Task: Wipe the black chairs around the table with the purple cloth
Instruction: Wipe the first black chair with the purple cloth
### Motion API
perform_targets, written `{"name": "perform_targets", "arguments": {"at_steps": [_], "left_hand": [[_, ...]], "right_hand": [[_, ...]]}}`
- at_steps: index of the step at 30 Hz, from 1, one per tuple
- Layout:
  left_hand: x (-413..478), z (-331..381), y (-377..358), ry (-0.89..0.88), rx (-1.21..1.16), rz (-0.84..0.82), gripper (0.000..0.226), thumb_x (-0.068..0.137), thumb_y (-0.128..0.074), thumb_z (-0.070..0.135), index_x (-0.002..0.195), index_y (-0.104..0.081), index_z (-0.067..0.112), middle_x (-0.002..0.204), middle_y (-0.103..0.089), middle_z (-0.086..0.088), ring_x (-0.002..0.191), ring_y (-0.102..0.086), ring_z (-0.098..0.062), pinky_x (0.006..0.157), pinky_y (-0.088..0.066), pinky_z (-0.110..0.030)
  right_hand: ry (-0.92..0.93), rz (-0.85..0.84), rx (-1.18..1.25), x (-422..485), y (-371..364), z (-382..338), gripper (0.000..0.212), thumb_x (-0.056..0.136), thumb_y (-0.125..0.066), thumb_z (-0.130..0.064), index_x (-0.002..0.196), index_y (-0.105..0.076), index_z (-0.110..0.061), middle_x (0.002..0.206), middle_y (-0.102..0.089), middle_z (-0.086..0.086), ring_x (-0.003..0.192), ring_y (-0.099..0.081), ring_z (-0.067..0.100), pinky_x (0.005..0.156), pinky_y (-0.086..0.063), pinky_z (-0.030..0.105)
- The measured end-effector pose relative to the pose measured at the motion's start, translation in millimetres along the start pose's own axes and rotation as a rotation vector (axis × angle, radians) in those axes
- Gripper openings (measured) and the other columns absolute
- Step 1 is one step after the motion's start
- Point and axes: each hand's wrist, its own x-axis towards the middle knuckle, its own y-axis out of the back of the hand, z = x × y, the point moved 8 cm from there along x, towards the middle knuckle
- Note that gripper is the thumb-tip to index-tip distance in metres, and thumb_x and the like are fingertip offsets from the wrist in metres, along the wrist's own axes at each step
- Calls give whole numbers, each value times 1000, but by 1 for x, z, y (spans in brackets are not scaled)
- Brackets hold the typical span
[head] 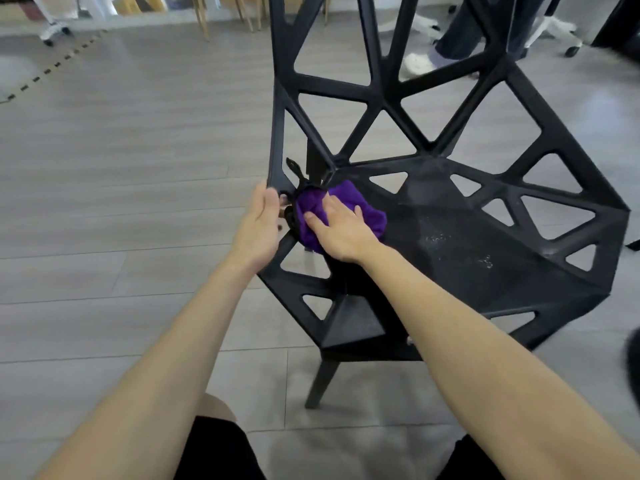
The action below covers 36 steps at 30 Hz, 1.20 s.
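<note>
A black chair (485,244) with a frame of triangular openings stands in front of me, its seat dusty with pale specks. The purple cloth (360,209) lies bunched on the seat's left rear corner. My right hand (337,230) presses flat on the cloth with straight fingers. My left hand (261,223) grips the chair's left edge where the backrest meets the seat, its fingers curled round the frame.
Grey wood-look floor lies to the left. Another person's legs and white shoe (420,62) stand behind the chair back. White rolling chair bases (55,31) and wooden chair legs (204,19) stand at the far side. My knees show at the bottom.
</note>
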Motion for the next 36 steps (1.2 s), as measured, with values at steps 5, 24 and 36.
{"name": "perform_targets", "arguments": {"at_steps": [5, 24, 36], "left_hand": [[-39, -21, 2, -23, -229, 99, 45, 119, -31, 33, 156, -52, 19, 128, -75, 14, 125, -65, -1, 117, -45, -29], [-56, -36, 17, -68, -21, 74, 35, 116, -34, 47, 142, -57, 44, 138, -63, 27, 135, -55, 0, 122, -41, -43], [-77, -91, 17, 152, 172, -393, 16, 98, -63, 18, 111, -72, 20, 129, -75, -11, 84, -67, 9, 88, -51, -18]], "right_hand": [[222, -44, 27, -94, -11, -4, 66, 113, -39, -50, 169, -28, -16, 176, -21, -9, 164, -9, 7, 135, 1, 43], [221, -198, -5, -130, 20, -5, 63, 113, -44, -48, 168, -32, -22, 174, -31, -4, 162, -24, 18, 125, -15, 25], [602, -16, -156, -155, -22, -39, 70, 109, -47, -53, 171, -18, -39, 180, -9, -8, 166, -3, 13, 134, -8, 51]]}}
